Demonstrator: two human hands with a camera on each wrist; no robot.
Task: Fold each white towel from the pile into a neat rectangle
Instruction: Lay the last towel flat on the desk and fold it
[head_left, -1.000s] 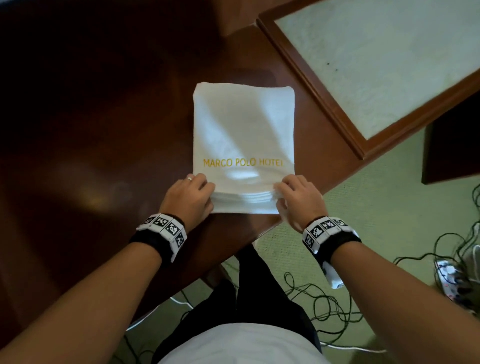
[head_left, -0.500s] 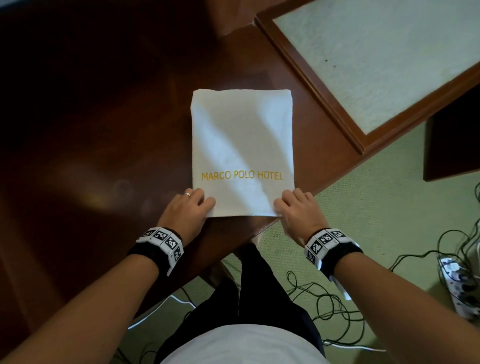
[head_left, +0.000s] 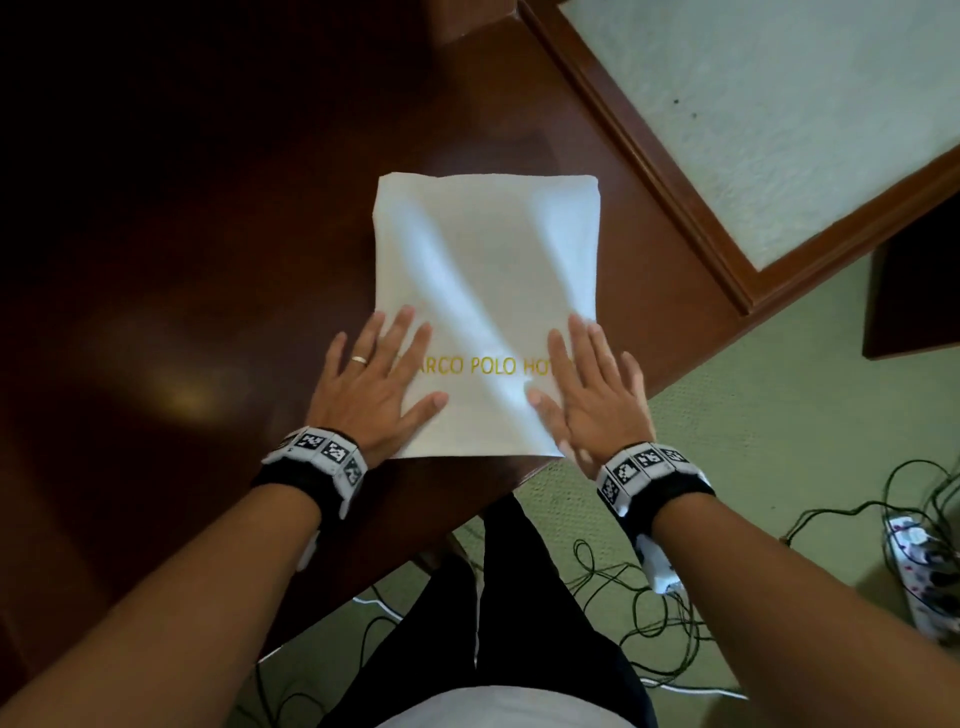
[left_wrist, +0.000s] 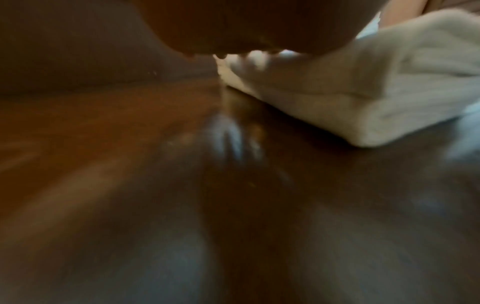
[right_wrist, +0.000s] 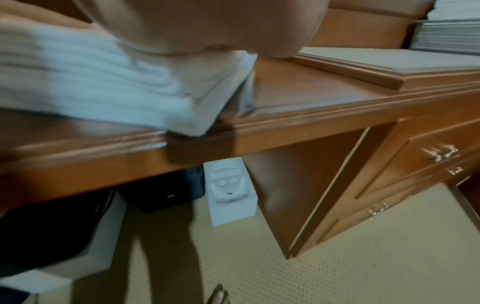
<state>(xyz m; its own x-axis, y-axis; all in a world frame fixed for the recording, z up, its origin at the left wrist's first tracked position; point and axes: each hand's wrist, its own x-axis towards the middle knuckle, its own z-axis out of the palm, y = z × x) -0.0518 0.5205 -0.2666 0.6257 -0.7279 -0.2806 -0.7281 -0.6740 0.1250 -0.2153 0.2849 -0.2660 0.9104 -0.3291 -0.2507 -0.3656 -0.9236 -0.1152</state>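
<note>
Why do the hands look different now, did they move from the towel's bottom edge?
Yes. The left hand and right hand slid forward up the towel, now flat over its gold lettering.

Hotel guest room, by the evidence. Folded white terry towel (head_left: 483, 270) embroidered in gold "MARCO POLO HOTEL", pressed flat under both palms on a polished dark reddish wooden desk (head_left: 208, 260). Beyond the right fingers, a wood-framed pale panel (head_left: 779, 119) set at an angle. Below the right wrist, pale green carpet (head_left: 779, 415) with tangled dark cables (head_left: 649, 597) and a white power strip (head_left: 919, 577). Matching wooden drawers with metal handles (right_wrist: 439, 153) further right.
</note>
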